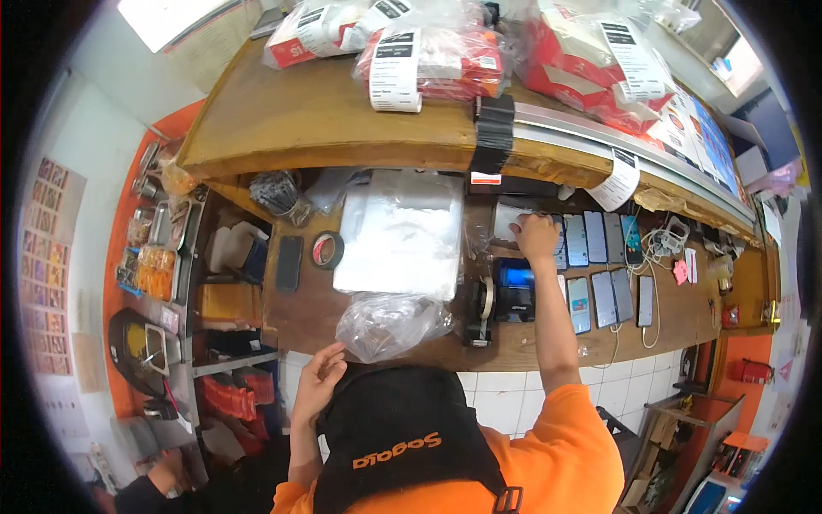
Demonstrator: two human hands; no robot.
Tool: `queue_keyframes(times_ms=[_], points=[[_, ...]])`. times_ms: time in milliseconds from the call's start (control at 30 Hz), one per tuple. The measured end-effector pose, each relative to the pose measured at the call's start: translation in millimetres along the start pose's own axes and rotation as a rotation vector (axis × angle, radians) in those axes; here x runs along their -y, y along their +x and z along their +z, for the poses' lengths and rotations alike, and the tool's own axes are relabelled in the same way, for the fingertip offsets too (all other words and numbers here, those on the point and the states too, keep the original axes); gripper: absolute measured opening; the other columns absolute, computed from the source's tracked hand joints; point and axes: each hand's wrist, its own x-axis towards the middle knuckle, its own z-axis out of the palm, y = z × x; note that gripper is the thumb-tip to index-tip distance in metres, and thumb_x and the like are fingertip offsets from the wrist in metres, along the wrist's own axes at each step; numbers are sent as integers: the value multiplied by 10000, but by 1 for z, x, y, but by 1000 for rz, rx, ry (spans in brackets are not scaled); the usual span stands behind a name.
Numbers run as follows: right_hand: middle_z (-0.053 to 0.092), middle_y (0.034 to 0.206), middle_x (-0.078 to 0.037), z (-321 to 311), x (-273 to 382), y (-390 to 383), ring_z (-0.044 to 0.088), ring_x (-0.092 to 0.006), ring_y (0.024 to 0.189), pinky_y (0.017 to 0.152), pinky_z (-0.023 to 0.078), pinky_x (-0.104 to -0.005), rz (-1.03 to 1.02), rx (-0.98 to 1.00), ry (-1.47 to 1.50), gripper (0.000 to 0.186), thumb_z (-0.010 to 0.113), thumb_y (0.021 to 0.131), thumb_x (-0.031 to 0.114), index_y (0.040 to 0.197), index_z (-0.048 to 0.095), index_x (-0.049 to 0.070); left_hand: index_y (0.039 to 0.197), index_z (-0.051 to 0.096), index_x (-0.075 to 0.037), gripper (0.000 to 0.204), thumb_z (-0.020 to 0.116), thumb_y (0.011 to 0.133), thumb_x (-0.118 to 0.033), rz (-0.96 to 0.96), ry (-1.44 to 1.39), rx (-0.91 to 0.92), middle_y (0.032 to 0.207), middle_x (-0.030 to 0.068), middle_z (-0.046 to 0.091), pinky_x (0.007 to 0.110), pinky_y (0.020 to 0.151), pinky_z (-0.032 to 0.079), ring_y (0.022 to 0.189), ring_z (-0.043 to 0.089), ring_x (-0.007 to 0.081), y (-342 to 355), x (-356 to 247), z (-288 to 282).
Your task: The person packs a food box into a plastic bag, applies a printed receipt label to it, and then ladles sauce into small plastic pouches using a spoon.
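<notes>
Counter (295, 315) of brown wood, seen from above; we note the L hand (322, 374) at its front edge, fingers loosely bent and apart, w/ nothing visible in the grip; its fingertips lie just beside a crumpled clear plastic bag (385, 327), though we can't tell if they touch it; behind this bag lies a flat stack of translucent plastic bags (398, 244), w/ a tape roll (317, 250) and a black smartphone (289, 263) to its left; we see the R hand (538, 236) over the counter's rear part, fingertips at a white sheet (507, 224); whether they're clamped on it, we can't tell; near the R forearm stand a small black printer (515, 303) w/ blue-lit top and a tape dispenser (481, 313); to the right, we find approx. two rows of smartphones (596, 238); on the upper shelf (282, 107), bagged red-and-white boxes (475, 64).
</notes>
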Motion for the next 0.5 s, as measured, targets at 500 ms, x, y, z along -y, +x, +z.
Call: queue_keyframes(times_ms=[500], points=[[742,965,-213,144,94,10,743,-351,915,772,634,-421,-345,108,103,202,678,868,175,959,713,-1,1406,607,-1,402,680,1027,-110,-105,0,-212,1376,119,669,311,1075,459,1241,619,175,-17,60,-25]])
